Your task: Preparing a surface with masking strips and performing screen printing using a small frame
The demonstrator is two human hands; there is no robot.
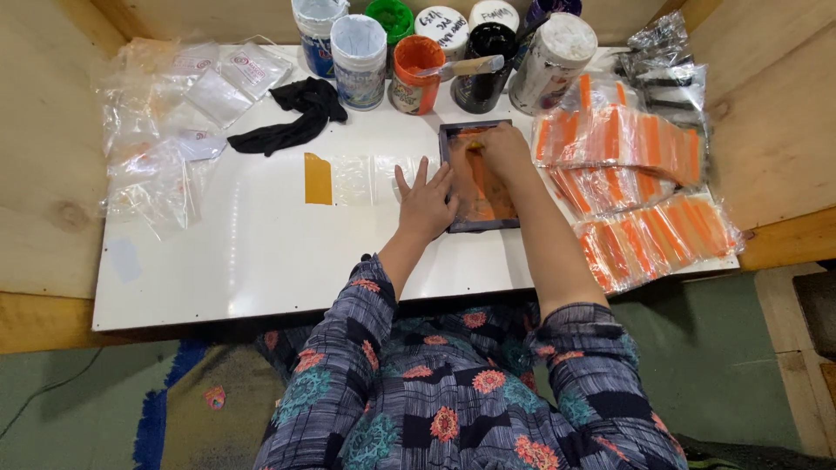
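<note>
Left hand (425,202): fingers spread flat on small dark-framed orange-inked printing screen (477,177) at its left edge | Right hand (504,150): fingers pressed together at screen's top | Screen lies mid white counter (261,261), beside printed orange-striped clear plastic bags (640,187).

The right hand (503,146) covers the far end of the dark printing frame (477,177), and whatever its fingers grip there cannot be made out. The left hand (424,202) hides the frame's near left edge. Along the counter's (261,261) far edge, the top edge of the view crops several paint jars (359,48). The clear bags (165,122) at the far left corner blur into one glossy heap, too indistinct to count. The person's lap runs off the bottom edge.
</note>
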